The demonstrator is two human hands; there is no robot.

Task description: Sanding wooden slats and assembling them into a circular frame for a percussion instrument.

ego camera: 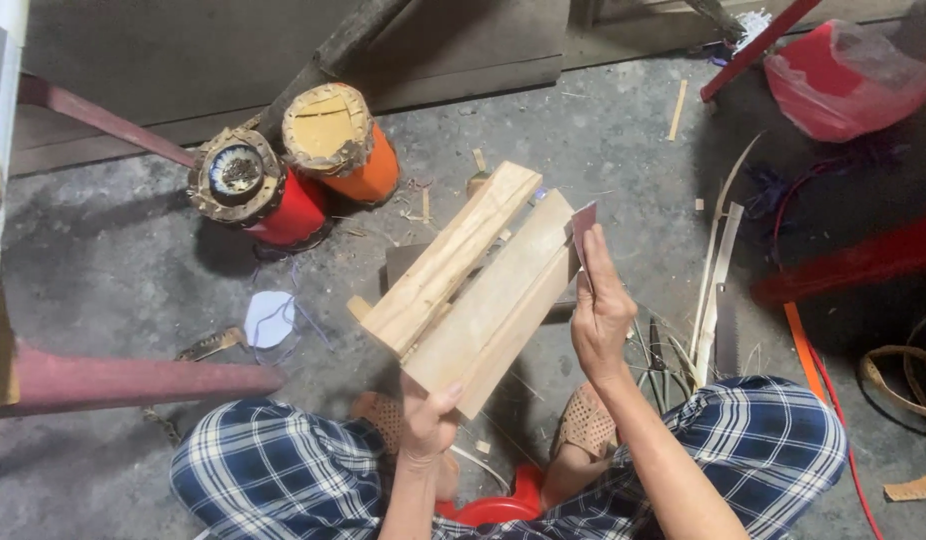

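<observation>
A small frame of pale wooden slats [471, 285] is held tilted above the concrete floor, between my knees. My left hand [426, 420] grips its near lower corner from below. My right hand [601, 305] is at the frame's right end and pinches a small reddish-brown sheet [583, 226], which looks like sandpaper, against the upper right corner of the wood. My legs in blue-and-white plaid trousers [273, 470] and brown perforated sandals [586, 425] show below.
Two drum-like cylinders stand at the upper left, one red [255, 190] and one orange [341, 142]. A dark red bar [133, 380] lies at left. Bamboo strips [711, 280], a red plastic bag [843, 75] and red stool [498, 505] surround me.
</observation>
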